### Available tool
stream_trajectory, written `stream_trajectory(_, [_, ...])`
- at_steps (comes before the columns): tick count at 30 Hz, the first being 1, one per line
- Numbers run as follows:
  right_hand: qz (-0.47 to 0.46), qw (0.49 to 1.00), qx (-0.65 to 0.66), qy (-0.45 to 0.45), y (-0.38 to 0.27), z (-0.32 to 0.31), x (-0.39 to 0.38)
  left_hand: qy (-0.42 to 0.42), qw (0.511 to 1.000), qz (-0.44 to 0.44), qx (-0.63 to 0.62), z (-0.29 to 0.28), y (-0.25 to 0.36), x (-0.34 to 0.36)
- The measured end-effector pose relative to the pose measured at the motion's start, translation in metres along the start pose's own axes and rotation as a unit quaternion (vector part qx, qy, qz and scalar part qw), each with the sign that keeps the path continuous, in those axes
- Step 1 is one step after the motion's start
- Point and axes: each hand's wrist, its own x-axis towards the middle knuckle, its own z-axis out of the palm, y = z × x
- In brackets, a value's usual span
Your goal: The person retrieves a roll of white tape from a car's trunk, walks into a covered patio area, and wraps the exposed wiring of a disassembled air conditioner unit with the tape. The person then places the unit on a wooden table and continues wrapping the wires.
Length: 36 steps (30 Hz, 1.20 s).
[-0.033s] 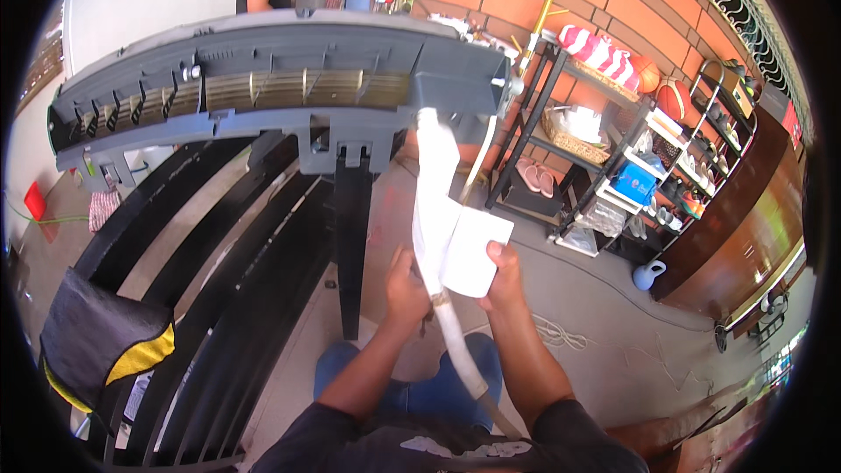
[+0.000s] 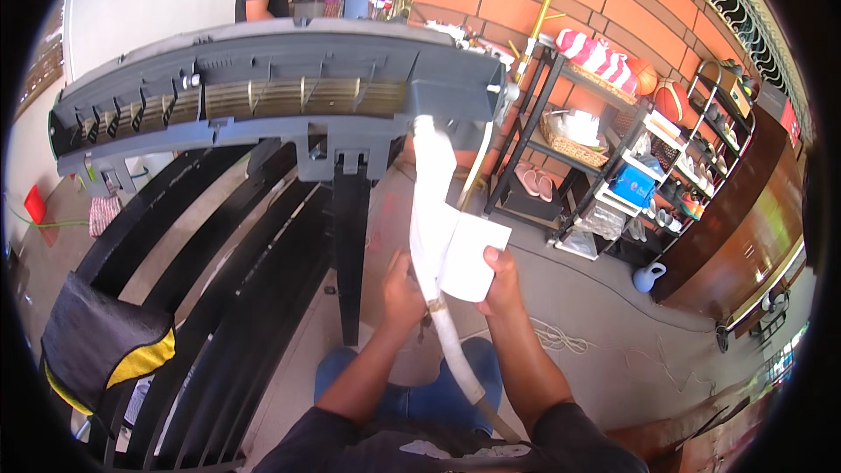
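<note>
From where I stand, the person's right grip [image 2: 504, 286] is closed on a broad white tape roll [image 2: 474, 256], thumb pressed on its front near the right edge. The roll tilts slightly, its left side up against the white-wrapped pipe [image 2: 429, 197]. The left grip [image 2: 402, 293] is curled just left of that pipe, below its thickest wrapping; part of it is hidden, so I can't tell whether it's closed on anything. The pipe drops from the right end of a dark grey air-conditioner unit [image 2: 263, 61], passes between the two hands and runs down over the person's jeans [image 2: 480, 366]. A thin pale hose [image 2: 480, 156] hangs beside it. The unit sits above a black slatted counter [image 2: 263, 289], where a black-and-yellow cloth [image 2: 109, 324] lies draped.
</note>
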Motion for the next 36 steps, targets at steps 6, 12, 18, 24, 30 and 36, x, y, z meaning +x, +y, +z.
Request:
stream_trajectory(6, [-0.041,0.998,-0.023,0.031,-0.001,-0.002,0.01,-0.081,0.985,-0.057,-0.142,-0.021,-0.024,0.026])
stream_trajectory(12, [0.02,0.998,0.053,0.027,-0.001,-0.015,0.017,-0.071,0.84,-0.297,-0.448,-0.013,-0.042,0.033])
stream_trajectory(18, [-0.052,0.993,-0.104,0.037,-0.027,-0.01,0.01,-0.096,0.829,-0.179,-0.521,-0.002,-0.042,0.025])
stream_trajectory(24, [-0.112,0.964,-0.232,0.063,-0.046,0.007,-0.003,-0.079,0.84,-0.157,-0.514,0.001,-0.036,0.035])
stream_trajectory(30, [-0.15,0.93,-0.328,0.067,-0.031,0.005,0.022,-0.061,0.869,-0.164,-0.463,-0.001,-0.029,0.024])
stream_trajectory(36, [-0.165,0.934,-0.313,0.058,-0.005,0.012,0.051,-0.04,0.933,-0.089,-0.346,-0.012,-0.028,0.027])
